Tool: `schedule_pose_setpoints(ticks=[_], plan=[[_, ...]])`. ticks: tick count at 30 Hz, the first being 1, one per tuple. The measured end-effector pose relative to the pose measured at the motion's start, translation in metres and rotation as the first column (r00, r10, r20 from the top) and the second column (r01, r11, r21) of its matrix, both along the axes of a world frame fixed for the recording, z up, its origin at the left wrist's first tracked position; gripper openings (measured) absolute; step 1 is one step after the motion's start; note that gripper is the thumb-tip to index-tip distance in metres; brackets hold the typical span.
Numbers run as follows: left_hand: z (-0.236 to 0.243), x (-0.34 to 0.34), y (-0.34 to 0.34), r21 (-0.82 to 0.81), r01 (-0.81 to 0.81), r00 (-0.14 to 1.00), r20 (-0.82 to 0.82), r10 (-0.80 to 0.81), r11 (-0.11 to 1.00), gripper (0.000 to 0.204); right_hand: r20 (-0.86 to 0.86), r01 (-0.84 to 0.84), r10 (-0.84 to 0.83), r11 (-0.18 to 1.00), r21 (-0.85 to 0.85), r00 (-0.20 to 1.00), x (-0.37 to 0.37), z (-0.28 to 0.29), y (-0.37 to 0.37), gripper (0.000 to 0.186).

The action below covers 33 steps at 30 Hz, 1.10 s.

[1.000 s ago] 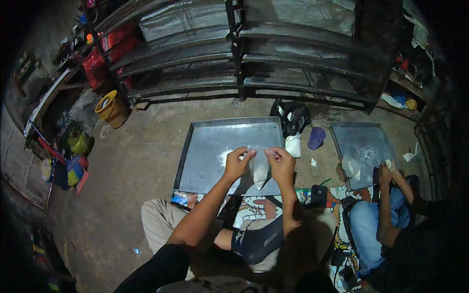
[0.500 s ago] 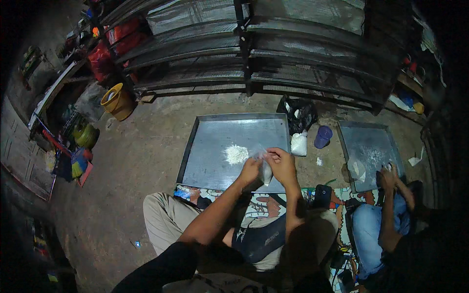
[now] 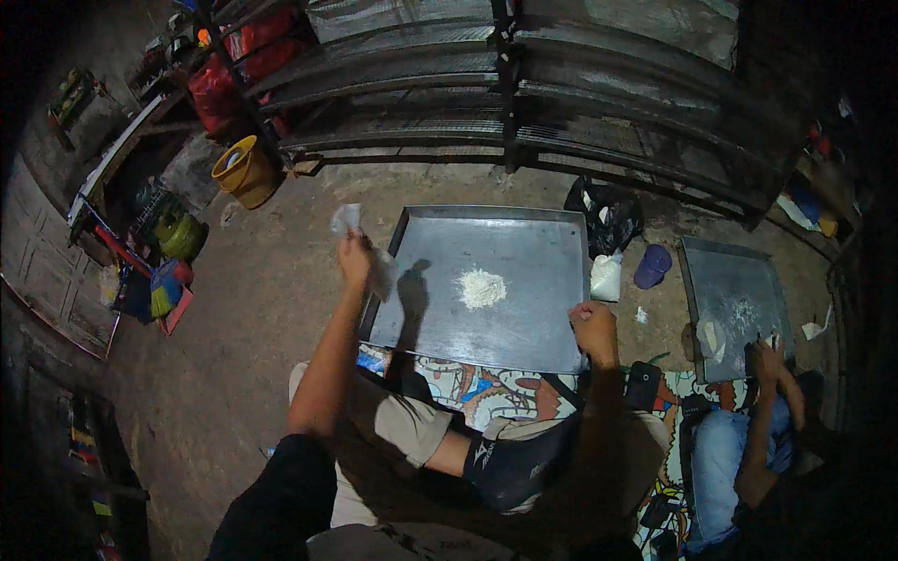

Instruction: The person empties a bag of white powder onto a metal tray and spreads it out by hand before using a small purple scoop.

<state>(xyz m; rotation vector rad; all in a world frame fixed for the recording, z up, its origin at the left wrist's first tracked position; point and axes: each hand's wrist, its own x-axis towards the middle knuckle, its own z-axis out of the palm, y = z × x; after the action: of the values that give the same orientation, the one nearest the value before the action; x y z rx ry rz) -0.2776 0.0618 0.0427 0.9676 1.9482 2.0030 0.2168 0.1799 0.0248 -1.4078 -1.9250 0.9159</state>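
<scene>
My left hand (image 3: 354, 260) is raised off the left edge of a large metal tray (image 3: 541, 257), closed around a clear plastic bag (image 3: 346, 218). Part of the bag sticks up above the fingers, and another part seems to hang beside the wrist. A small heap of white powder (image 3: 482, 289) lies near the tray's middle. My right hand (image 3: 595, 332) is curled closed over the tray's near right corner. Whether anything is inside its fingers is hidden.
Behind the tray's right side sit a black plastic bag (image 3: 613, 215), a bag of white powder (image 3: 605, 278) and a purple cup (image 3: 653, 266). At right, a co-worker's hands (image 3: 769, 355) are over a second tray (image 3: 739, 271). A phone (image 3: 642, 384) lies beside my right knee.
Both hands held the clear bag together over the tray; now they are apart. The left has carried the bag out to the left, and the right has moved toward the tray's right corner.
</scene>
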Motion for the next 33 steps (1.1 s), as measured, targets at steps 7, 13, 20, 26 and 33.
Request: schedule_pose_setpoints(ticks=[7,13,20,26,33], plan=[[0.017,-0.017,-0.072,0.004,-0.062,0.972,0.226,0.060,0.998,0.027,0.298,-0.227,0.191,0.970,0.092,0.935,-0.032,-0.006,-0.014,0.027],[-0.046,-0.058,-0.081,0.144,-0.013,0.853,0.518,-0.064,0.990,0.028,0.551,-0.576,0.345,0.749,0.326,0.760,-0.106,0.004,-0.036,0.049],[-0.036,-0.036,-0.053,0.166,0.047,0.669,0.727,-0.155,0.985,0.033,0.623,-0.622,0.283,0.653,0.431,0.729,-0.181,-0.010,-0.045,0.073],[-0.037,-0.030,-0.044,-0.203,0.008,0.900,0.429,0.082,0.979,0.034,0.783,-0.581,0.206,0.781,0.230,0.587,-0.177,-0.058,-0.039,0.085],[-0.056,-0.059,-0.060,-0.234,-0.355,0.932,-0.169,0.322,0.905,0.025,0.750,-0.535,0.179,0.803,0.263,0.637,-0.174,-0.043,-0.057,0.079]])
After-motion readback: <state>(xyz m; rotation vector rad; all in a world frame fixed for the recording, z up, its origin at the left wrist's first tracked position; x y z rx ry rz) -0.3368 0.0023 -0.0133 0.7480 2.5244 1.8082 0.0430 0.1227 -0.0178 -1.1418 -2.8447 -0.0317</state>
